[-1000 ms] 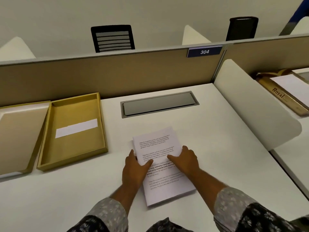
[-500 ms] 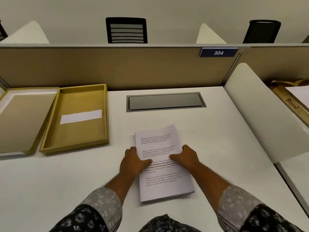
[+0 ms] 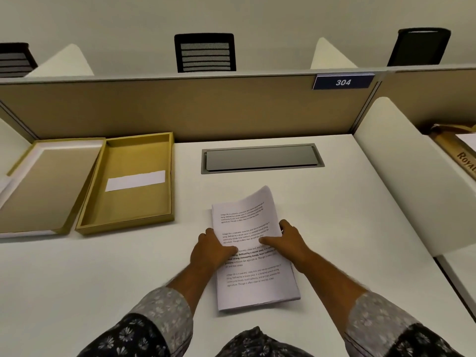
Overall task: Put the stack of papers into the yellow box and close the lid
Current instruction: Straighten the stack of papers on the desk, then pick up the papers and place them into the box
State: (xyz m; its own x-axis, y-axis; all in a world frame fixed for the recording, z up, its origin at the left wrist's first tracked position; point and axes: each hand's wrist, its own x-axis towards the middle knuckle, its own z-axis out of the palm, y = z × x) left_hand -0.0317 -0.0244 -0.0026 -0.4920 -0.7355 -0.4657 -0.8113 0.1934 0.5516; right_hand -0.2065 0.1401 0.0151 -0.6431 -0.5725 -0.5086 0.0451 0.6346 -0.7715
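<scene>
Matt paper stack [image 3: 251,253], matt cardboard box [image 3: 128,186], smooth desk [image 3: 334,215].

White desk [image 3: 334,228] bearing printed paper stack [image 3: 251,253] at centre, open yellow box [image 3: 128,181] and lid [image 3: 43,186] at left.

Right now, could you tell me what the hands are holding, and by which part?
Both hands grip the stack of papers at mid-length: left hand on its left edge, right hand on its right.
</scene>
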